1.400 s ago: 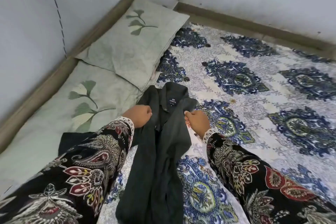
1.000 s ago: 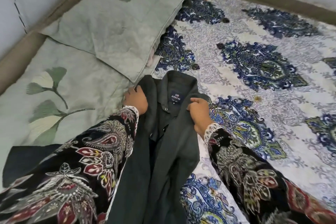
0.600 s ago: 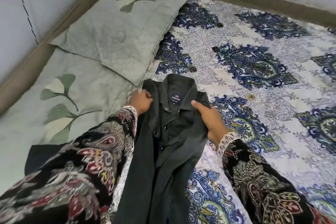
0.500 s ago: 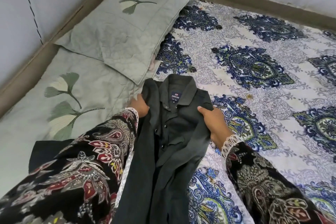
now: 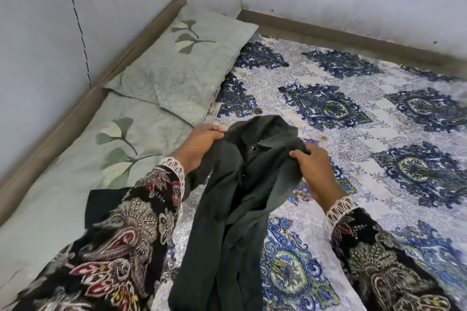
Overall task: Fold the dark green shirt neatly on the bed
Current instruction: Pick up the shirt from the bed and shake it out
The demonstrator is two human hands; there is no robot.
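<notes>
The dark green shirt (image 5: 242,184) hangs bunched in front of me, collar at the top, its body trailing down toward the lower edge of the view. My left hand (image 5: 199,145) grips the left shoulder near the collar. My right hand (image 5: 313,166) pinches the right shoulder, thumb on top of the cloth. The shirt's upper part is raised off the bed (image 5: 366,134), which has a white sheet with blue medallion patterns. The collar is folded over and a button shows at the neck.
Two pale green pillows (image 5: 177,68) with leaf designs lie along the left edge of the bed, against a wooden frame (image 5: 63,118) and a wall. Another wall closes off the far side. A dark cloth (image 5: 103,204) lies under my left sleeve.
Both hands have lifted the shirt's shoulders off the sheet and drawn them toward me. The collar label seen earlier is hidden now.
</notes>
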